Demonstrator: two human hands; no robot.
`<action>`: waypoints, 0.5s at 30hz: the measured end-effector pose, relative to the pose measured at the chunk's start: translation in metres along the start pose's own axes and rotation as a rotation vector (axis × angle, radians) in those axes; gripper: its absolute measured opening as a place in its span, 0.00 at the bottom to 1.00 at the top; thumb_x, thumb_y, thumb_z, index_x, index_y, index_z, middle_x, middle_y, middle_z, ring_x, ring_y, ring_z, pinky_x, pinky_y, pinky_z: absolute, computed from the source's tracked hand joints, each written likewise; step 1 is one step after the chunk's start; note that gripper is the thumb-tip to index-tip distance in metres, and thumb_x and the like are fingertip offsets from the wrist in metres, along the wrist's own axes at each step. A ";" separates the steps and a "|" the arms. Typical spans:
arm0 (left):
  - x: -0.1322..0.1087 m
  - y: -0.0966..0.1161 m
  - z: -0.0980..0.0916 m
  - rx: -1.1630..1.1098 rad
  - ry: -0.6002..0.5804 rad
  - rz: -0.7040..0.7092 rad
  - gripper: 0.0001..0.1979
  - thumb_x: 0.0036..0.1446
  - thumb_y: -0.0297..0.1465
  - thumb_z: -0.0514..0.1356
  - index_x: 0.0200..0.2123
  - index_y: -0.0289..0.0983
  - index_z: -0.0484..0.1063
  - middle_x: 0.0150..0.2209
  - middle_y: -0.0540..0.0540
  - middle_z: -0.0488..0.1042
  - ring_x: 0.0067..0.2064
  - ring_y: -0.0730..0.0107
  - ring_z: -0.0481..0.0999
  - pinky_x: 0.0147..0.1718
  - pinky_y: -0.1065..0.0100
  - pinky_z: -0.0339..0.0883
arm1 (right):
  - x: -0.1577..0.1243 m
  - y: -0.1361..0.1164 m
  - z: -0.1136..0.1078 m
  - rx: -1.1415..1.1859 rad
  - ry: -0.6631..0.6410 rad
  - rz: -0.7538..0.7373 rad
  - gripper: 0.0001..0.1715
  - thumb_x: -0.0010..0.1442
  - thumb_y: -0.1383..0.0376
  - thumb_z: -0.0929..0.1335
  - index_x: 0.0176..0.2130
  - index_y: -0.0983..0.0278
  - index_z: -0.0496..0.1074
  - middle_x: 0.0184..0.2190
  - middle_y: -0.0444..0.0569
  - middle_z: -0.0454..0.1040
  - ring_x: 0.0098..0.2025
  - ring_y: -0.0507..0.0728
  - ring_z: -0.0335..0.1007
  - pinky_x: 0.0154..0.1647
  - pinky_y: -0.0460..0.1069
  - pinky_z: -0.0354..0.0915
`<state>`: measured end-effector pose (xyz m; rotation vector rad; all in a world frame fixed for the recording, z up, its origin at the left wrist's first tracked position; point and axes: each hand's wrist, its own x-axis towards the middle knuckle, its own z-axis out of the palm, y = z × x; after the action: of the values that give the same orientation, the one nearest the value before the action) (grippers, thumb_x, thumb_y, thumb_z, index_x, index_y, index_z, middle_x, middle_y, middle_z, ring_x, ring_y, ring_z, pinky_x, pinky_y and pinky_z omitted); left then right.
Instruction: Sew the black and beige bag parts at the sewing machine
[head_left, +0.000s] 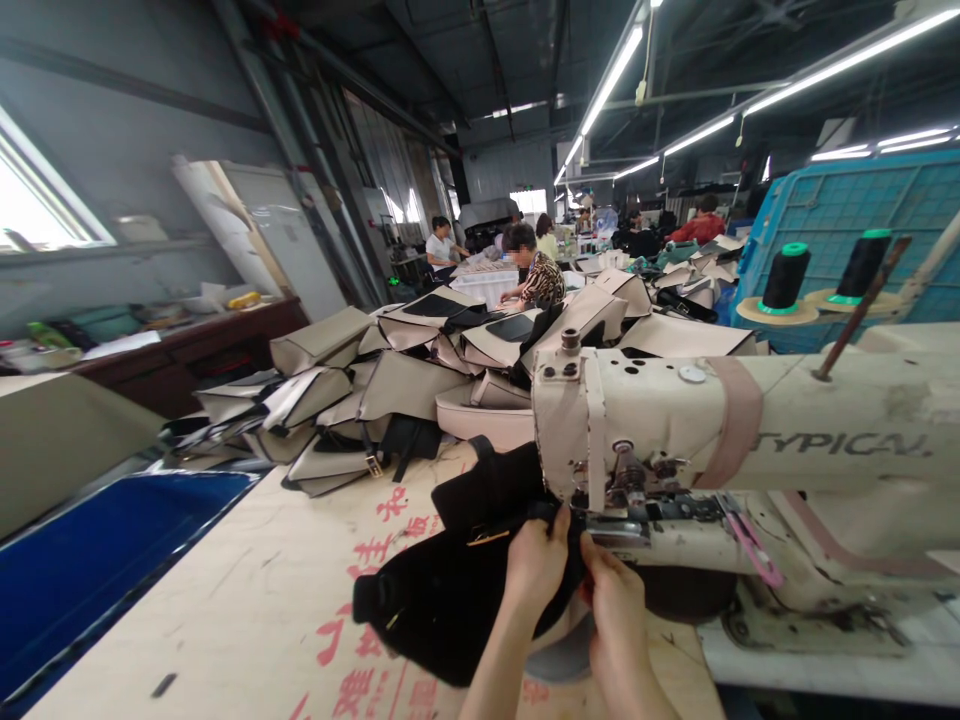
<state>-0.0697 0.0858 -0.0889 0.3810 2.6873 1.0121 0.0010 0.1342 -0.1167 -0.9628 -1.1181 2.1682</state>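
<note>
Black bag panel point(442, 600) lies bunched on the printed wooden surface point(225, 610), its edge pushed up to the sewing machine head point(660, 420) in the head view. The left hand point(534, 562) and right hand point(613, 612) both pinch that edge just in front of the presser foot point(619, 525), fingers closed on the material, with the needle area partly hidden. Risk: fingertips this close could get stitched if the machine runs while they hold there. The bunched bulk hanging left could drag on the seam, pulling it crooked or skipping stitches; a thick fold under the foot could bend or snap the needle. Black thread cones point(786, 280) stand at right, and loose thread could tangle. Beige bag pieces point(375, 390) are heaped beyond the machine and could slide toward the work. A co-worker in a leopard-print top point(541, 282) sits farther back.
</note>
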 end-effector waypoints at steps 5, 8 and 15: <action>0.001 0.001 0.000 0.007 0.001 0.009 0.27 0.57 0.45 0.45 0.29 0.30 0.74 0.32 0.35 0.76 0.35 0.59 0.74 0.31 0.68 0.59 | 0.001 -0.003 -0.003 -0.061 -0.051 -0.020 0.29 0.44 0.44 0.69 0.23 0.68 0.72 0.12 0.42 0.62 0.15 0.49 0.53 0.15 0.45 0.48; 0.002 0.001 0.000 0.009 0.002 0.027 0.26 0.57 0.44 0.45 0.30 0.31 0.74 0.33 0.36 0.76 0.36 0.60 0.74 0.31 0.69 0.58 | 0.006 -0.003 -0.003 -0.135 -0.100 -0.056 0.30 0.46 0.42 0.67 0.21 0.67 0.70 0.11 0.41 0.60 0.15 0.49 0.52 0.16 0.44 0.47; 0.002 0.000 -0.001 0.024 0.000 0.031 0.26 0.58 0.44 0.45 0.31 0.30 0.74 0.34 0.34 0.76 0.36 0.60 0.74 0.29 0.69 0.57 | 0.010 -0.051 -0.058 -0.522 -0.222 -0.316 0.25 0.49 0.46 0.66 0.21 0.64 0.71 0.17 0.47 0.69 0.21 0.55 0.63 0.25 0.47 0.56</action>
<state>-0.0718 0.0863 -0.0886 0.4289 2.7037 0.9893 0.0458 0.1958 -0.1011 -0.6897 -1.8654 1.7888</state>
